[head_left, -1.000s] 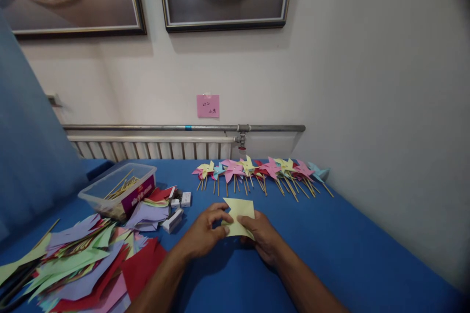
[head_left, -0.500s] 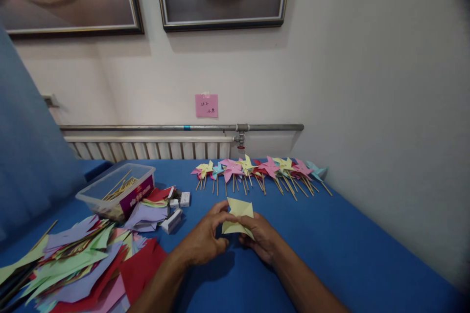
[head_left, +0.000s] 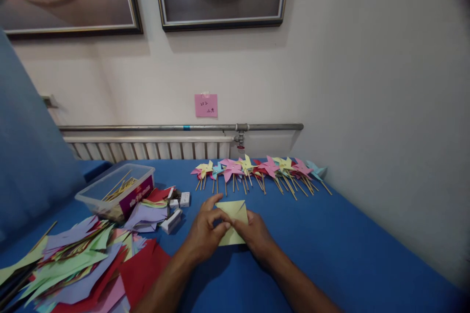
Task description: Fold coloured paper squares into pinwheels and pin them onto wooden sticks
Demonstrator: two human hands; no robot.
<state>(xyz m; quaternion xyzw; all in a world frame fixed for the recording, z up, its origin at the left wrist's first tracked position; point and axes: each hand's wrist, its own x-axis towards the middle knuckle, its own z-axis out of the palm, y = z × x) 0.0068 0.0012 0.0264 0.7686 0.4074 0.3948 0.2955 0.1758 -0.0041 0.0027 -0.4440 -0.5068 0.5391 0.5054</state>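
A pale yellow paper square (head_left: 235, 212) with cut flaps lies on the blue table (head_left: 348, 244) in front of me. My left hand (head_left: 203, 232) pinches a flap of it at the middle, thumb and fingers pressed together. Touching it from the right, my right hand (head_left: 255, 234) also has its fingertips closed on the paper's centre. Part of the sheet is hidden under both hands.
A row of finished paper pinwheels (head_left: 257, 171) on sticks lies along the back edge. A clear plastic box of wooden sticks (head_left: 115, 190) stands at the left, small white boxes (head_left: 179, 205) beside it. Loose coloured paper pieces (head_left: 81, 259) pile up at the front left. A radiator (head_left: 150, 149) runs behind.
The yellow paper was lifted slightly with its flap raised; now it lies flatter on the table and both hands have closed in on its centre.
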